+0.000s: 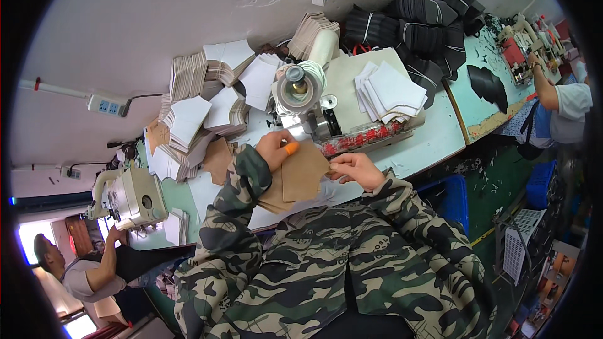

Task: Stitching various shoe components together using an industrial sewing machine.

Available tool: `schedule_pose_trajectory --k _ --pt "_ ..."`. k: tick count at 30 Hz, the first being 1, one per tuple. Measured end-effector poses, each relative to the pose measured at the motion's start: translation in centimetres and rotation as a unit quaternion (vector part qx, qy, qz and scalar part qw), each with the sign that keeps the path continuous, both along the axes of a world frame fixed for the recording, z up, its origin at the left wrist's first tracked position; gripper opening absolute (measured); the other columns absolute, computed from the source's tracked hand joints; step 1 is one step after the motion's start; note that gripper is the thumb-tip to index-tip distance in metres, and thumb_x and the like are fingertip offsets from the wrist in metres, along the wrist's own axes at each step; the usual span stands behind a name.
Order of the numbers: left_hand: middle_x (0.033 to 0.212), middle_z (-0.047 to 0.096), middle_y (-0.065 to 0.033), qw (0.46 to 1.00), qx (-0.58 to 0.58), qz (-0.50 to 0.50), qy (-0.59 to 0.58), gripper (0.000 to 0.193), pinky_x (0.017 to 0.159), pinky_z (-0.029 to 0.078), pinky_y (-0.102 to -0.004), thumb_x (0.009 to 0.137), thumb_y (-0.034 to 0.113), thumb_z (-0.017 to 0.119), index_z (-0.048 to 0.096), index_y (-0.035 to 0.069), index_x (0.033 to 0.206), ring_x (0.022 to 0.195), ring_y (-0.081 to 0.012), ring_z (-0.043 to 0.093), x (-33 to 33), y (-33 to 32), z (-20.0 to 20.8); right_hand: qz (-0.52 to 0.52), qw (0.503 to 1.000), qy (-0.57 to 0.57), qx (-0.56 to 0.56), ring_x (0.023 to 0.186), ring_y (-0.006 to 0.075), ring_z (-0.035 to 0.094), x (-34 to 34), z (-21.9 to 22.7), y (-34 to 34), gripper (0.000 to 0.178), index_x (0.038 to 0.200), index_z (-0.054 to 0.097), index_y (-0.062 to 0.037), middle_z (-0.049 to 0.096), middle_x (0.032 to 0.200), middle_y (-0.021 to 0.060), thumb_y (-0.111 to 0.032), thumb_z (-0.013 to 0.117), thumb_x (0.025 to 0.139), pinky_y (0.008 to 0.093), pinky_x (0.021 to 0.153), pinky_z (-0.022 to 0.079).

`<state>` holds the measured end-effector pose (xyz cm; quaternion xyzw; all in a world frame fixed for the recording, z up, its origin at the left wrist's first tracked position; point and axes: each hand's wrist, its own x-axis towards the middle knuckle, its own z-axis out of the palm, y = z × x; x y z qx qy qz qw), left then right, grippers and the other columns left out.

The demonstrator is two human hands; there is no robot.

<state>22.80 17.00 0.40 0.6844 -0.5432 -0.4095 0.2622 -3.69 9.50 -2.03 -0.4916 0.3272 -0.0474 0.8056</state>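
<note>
A brown, flat cut piece [306,174] with angled edges lies over a few similar brown pieces [271,198] at the front of the bench, just before a sewing-type machine [301,97]. My left hand [274,149], an orange cover on one digit, grips the piece's upper left edge close to the machine's working end. At the right corner of the same piece, my right hand [357,171] pinches the edge between thumb and fingers. The left fingertips are partly hidden.
Stacks of white-faced pieces [188,122] stand left of the machine; more white pieces [392,91] lie on its bed. Black bundles [421,22] are piled behind. A blue bin [449,204] sits below at right. Co-workers [88,270] work at machines on both sides.
</note>
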Motion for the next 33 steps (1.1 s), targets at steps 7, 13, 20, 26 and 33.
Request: schedule_pose_trajectory --k 7,13,20,26,33 --pt "0.075 0.064 -0.0102 0.998 0.008 -0.052 -0.046 0.018 0.062 0.047 -0.029 0.086 0.016 0.06 0.061 -0.001 0.091 0.067 -0.0141 0.058 0.0 -2.7 1.1 -0.041 0.993 -0.026 0.11 0.085 0.0157 0.064 -0.5 0.1 0.6 0.034 0.109 0.059 0.0 0.066 0.094 0.0083 -0.027 0.061 0.089 0.0278 0.072 0.05" --pt "0.077 0.063 -0.0186 0.997 -0.012 -0.077 -0.019 0.025 0.067 0.047 -0.0377 0.087 0.023 0.057 0.065 0.0 0.091 0.07 -0.0276 0.062 -1.8 -2.0 1.1 -0.164 0.941 0.044 -0.292 0.079 0.0136 0.061 -1.8 5.3 -2.6 0.022 0.099 0.064 0.0009 0.065 0.088 0.0065 -0.017 0.062 0.087 0.0269 0.067 0.05" --pt "0.074 0.062 -0.006 0.979 -0.001 -0.142 0.146 0.02 0.067 0.046 -0.0297 0.088 0.02 0.058 0.063 0.001 0.089 0.069 -0.0133 0.056 -7.0 2.4 -0.1 -0.176 0.631 0.132 -0.744 0.089 0.0326 0.055 -3.7 7.6 -6.8 0.028 0.099 0.061 -0.0055 0.061 0.095 0.0125 -0.012 0.066 0.072 0.0415 0.074 0.044" --pt "0.083 0.065 -0.0108 0.993 0.03 -0.018 0.117 0.021 0.067 0.047 -0.0285 0.085 0.019 0.061 0.063 0.0 0.093 0.073 -0.013 0.059 -4.8 1.7 0.8 0.036 0.984 -0.025 -0.173 0.075 0.0093 0.059 0.7 2.6 0.2 0.03 0.104 0.062 0.0035 0.065 0.092 0.0069 -0.014 0.068 0.082 0.0241 0.068 0.048" --pt "0.086 0.06 -0.0004 0.978 0.001 0.021 0.206 0.013 0.07 0.045 -0.0221 0.088 0.009 0.058 0.06 0.002 0.098 0.078 -0.006 0.053 -4.3 1.5 2.1 -0.032 0.97 0.006 -0.241 0.08 0.0112 0.059 1.7 3.2 1.0 0.032 0.108 0.06 0.0039 0.064 0.095 0.0072 -0.011 0.068 0.081 0.0247 0.072 0.049"
